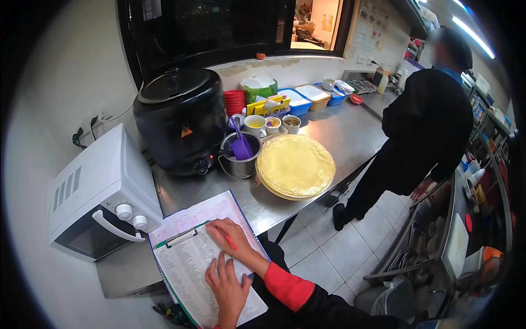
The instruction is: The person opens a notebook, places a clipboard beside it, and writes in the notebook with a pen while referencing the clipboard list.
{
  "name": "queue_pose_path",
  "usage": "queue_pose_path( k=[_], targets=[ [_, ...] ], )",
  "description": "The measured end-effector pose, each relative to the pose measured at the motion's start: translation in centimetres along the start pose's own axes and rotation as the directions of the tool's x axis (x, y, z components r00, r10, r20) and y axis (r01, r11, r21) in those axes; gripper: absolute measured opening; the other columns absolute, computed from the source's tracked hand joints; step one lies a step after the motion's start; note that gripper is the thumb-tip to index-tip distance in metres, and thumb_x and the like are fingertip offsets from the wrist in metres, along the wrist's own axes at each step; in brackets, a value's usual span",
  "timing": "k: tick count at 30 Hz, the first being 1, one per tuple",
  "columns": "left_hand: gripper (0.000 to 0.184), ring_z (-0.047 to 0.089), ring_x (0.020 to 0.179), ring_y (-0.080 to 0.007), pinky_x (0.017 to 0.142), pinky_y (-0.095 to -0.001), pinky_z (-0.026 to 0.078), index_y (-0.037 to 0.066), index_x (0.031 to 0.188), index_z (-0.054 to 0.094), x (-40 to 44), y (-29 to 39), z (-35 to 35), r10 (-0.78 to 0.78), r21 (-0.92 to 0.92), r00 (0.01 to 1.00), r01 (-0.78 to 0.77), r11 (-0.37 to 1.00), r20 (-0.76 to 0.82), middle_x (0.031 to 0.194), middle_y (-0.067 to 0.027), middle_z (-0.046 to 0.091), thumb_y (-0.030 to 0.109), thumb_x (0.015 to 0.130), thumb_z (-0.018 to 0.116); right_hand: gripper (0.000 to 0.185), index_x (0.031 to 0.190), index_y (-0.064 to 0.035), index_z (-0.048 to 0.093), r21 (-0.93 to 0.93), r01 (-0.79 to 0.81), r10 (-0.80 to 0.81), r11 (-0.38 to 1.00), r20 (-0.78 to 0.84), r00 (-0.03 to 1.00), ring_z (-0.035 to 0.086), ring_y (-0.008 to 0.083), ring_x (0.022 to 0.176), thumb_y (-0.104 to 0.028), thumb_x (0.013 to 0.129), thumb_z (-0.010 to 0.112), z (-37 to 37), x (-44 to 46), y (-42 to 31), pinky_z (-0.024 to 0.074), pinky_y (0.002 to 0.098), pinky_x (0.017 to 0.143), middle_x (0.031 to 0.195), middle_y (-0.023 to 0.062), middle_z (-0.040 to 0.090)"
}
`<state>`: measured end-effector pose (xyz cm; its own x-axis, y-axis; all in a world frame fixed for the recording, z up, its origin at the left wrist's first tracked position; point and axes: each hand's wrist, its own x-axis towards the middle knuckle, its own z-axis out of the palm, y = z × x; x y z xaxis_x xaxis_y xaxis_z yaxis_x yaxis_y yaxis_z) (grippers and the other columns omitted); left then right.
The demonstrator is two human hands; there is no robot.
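Observation:
A green clipboard [159, 248] with a metal clip carries a printed list [189, 279]. It lies over an open notebook [178, 223] with handwritten pages. My left hand [228, 286] rests on the list, fingers spread. Just above it, my right hand [229, 237] is closed around a red pen [232, 243], near the top right corner of the sheet. Beyond the papers, a stack of yellow crepe-like rounds [296, 164] under clear plastic wrap sits on the steel counter [350, 140].
A white microwave [107, 194] stands left, beside a black soup kettle [178, 120]. A metal pot [240, 159] holds a purple scoop [240, 146]. Cups and lidded tubs [294, 101] line the wall. A person in black [430, 120] stands at right, near shelves.

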<state>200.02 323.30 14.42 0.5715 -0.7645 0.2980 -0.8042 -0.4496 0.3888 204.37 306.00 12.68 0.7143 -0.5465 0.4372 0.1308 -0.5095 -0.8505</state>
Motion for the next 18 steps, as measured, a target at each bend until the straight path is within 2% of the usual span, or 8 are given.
queue_pose_path(
  k=[18],
  targets=[
    [0.062, 0.04, 0.145, -0.0444, 0.122, -0.0636, 0.028, -0.003, 0.135, 0.058, 0.04, 0.24, 0.01, -0.016, 0.015, 1.0, 0.016, 1.0, 0.013, 0.162, -0.021, 0.047, 0.02, 0.081, 0.078, 0.019, 0.11, -0.0042, 0.076, 0.005, -0.007, 0.007, 1.0, -0.013, 1.0, 0.068, 0.0318, 0.089, -0.021, 0.102, 0.071, -0.01, -0.04, 0.22, 0.0554, 0.0425, 0.081, 0.089, 0.0144, 0.072]
  ],
)
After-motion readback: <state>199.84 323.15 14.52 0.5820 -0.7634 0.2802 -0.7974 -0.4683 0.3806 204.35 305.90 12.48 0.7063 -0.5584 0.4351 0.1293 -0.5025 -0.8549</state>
